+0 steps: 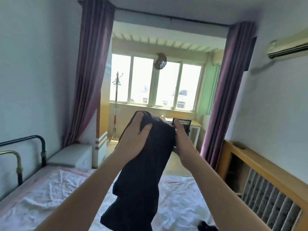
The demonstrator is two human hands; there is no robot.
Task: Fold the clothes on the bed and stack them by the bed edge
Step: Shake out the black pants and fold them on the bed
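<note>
Both hands, left hand (136, 129) and right hand (180, 135), grip the garment (143, 172) above the bed (50, 189); the loose hanging end (bunched) could fold crooked.

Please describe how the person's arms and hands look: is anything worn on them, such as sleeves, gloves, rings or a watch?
Both forearms are bare up to the picture's lower edge; no sleeve shows. The left hand and the right hand wear no gloves. No watch, bracelet or ring is visible on the parts that show.
</note>
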